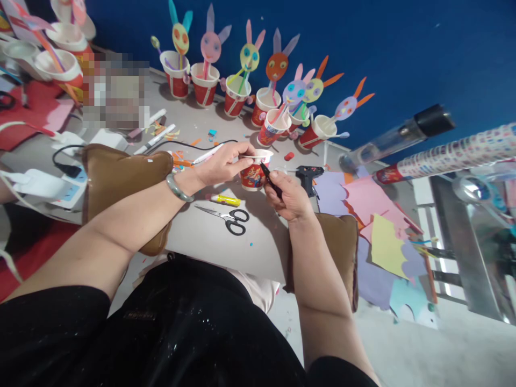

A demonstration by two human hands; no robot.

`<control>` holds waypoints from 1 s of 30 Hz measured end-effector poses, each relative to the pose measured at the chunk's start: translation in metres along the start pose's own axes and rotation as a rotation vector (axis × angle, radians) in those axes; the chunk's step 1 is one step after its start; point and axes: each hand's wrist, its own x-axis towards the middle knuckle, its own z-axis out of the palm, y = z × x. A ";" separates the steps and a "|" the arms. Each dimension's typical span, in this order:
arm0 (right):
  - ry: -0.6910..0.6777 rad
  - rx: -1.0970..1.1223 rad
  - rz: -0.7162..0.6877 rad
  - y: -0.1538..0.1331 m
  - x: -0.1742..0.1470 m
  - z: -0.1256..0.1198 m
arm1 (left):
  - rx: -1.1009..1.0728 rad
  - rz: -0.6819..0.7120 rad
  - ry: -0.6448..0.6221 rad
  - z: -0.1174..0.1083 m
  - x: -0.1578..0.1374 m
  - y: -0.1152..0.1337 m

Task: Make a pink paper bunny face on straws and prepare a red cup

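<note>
A red-and-white paper cup [253, 179] with a printed picture stands upright on the table. My left hand [226, 161], with a bangle on its wrist, pinches at the left side of the cup's rim. In my right hand [288, 194] is a slim black tool [271, 180], its tip against the upper right side of the cup; its exact kind does not show. Just below the cup lie a yellow tube [226, 200] and scissors [229, 216] with black handles. To the right of my right hand is a black glue gun [309, 177].
Several finished cups with paper rabbit heads [212, 47] line the blue wall. Brown cushions [127, 177] lie under both forearms. A long stack of cups [455, 153] and coloured paper [387, 244] are at right. White power strips [68, 188] and cords are at left.
</note>
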 end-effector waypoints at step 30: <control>0.039 -0.044 -0.017 0.002 0.002 -0.001 | -0.028 -0.091 0.002 0.002 0.000 0.001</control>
